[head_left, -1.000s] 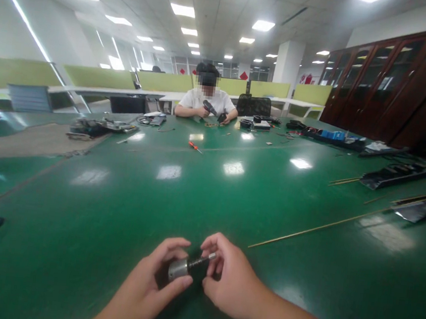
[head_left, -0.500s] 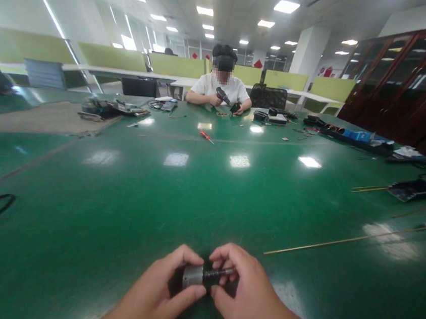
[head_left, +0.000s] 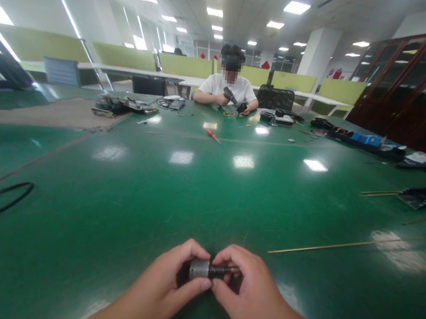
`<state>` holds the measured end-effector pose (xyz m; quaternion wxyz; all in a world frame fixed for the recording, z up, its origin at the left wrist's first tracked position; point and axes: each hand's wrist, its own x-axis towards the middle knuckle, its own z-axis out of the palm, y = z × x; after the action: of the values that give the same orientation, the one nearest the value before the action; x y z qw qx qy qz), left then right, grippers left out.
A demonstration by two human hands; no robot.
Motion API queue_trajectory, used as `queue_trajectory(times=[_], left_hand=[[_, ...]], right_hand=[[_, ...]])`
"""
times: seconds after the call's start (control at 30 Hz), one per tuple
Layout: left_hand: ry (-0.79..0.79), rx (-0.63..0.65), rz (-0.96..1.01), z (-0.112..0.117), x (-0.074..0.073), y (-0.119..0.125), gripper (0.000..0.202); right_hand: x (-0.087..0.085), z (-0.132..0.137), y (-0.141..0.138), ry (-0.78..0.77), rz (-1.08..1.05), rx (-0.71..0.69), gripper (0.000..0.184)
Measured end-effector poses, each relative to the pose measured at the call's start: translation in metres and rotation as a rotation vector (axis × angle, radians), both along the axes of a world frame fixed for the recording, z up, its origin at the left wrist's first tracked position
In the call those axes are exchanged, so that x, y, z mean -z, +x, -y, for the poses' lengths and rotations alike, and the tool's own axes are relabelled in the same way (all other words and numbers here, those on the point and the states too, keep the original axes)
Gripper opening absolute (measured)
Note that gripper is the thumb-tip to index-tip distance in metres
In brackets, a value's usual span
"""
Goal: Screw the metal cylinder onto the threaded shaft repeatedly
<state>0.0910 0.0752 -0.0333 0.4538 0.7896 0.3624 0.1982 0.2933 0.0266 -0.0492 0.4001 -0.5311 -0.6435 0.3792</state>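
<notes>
Low in the middle of the head view is a grey metal cylinder with a spring-wound shaft. Its wide end has a small hole in the side, and the dark coils run along the thin shaft to the right. My left hand grips the cylinder between thumb and fingers. Around the shaft side curl the fingers of my right hand, with thumb and index at the coils. The shaft's tip lies partly behind those fingers. Both hands meet just above the green tabletop.
A gold-coloured rod lies to the right, and a black cable loop to the left. Farther off is a red screwdriver. Across the table a person holds a drill. Clutter sits at the far left.
Both hands and the metal part have shifted slightly right in the view. My right fingers have come closer to the cylinder, over the coils. The whole scene has also shifted right.
</notes>
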Motion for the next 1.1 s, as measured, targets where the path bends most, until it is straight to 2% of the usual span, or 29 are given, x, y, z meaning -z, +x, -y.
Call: queue_trajectory(times=[0.27,1.1], left_hand=[[0.014,-0.03,0.001,0.0039,-0.0031,0.0019,0.016],[0.032,-0.014,-0.042,0.0032,-0.0033,0.0015,0.018]], right_hand=[[0.0005,0.0015,0.0015,-0.013,-0.003,-0.002,0.014],[-0.0026,0.0014,0.0022,-0.024,0.005,0.008,0.011]])
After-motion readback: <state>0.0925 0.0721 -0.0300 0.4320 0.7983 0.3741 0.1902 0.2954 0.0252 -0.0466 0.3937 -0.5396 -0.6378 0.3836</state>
